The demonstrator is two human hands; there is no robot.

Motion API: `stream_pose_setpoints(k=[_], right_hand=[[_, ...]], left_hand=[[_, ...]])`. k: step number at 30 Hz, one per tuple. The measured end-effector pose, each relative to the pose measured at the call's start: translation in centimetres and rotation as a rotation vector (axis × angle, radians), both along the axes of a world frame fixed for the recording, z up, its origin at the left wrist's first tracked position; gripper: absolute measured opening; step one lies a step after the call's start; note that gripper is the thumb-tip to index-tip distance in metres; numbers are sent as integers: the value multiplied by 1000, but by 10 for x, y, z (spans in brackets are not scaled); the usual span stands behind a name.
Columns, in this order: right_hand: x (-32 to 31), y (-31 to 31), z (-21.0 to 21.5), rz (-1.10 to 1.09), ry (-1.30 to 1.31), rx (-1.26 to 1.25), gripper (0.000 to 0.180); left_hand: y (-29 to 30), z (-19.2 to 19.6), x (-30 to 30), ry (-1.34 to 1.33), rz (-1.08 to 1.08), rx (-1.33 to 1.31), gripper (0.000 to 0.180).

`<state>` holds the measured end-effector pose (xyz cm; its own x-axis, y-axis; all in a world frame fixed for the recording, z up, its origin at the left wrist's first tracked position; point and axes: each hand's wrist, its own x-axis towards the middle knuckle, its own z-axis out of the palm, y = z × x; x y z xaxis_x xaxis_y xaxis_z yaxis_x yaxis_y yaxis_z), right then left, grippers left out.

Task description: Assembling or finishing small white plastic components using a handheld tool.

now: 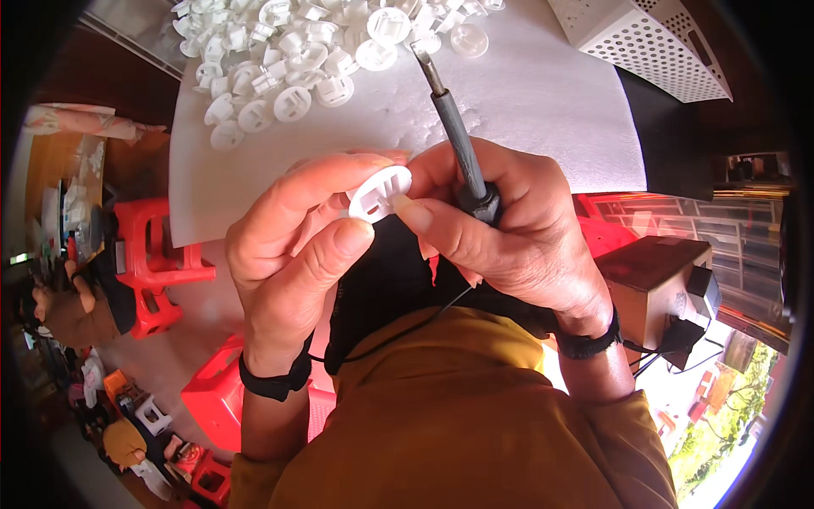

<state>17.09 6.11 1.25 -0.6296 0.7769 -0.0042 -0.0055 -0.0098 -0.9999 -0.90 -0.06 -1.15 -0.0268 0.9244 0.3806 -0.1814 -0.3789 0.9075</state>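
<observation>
Between the thumb and fingers of my left hand (292,229) is a small round white plastic part (370,200), gripped by its rim. It is tilted, with raised ribs and a slot showing. My right hand (509,229) has its thumb tip against the ribbed side of this part. The same hand holds a slim grey tool (458,131) with a bare metal tip, pointing up and away from me; its exact kind is unclear. Beyond both hands, a heap of similar white plastic parts (292,103) lies on the white-covered table (543,127).
A white perforated basket (653,51) stands at the far right. Red plastic stools (161,246) are on the left, and another red stool (212,390) is near my left forearm. A brown box (653,276) with black cables sits to the right. Another person (80,310) is at the left edge.
</observation>
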Motion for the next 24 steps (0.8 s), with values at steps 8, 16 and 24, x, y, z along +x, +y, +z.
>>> stream_pose_setpoints(k=[8,16,24], right_hand=[[-2,7,-10,9,-46,159,14],[-4,15,-16,3,-63,567,15],[-1,17,-19,0,-96,687,16]], left_hand=[[1,-3,0,29,29,-31,32],[2,-7,3,139,168,9,32],[-3,-6,4,330,304,-16,28]])
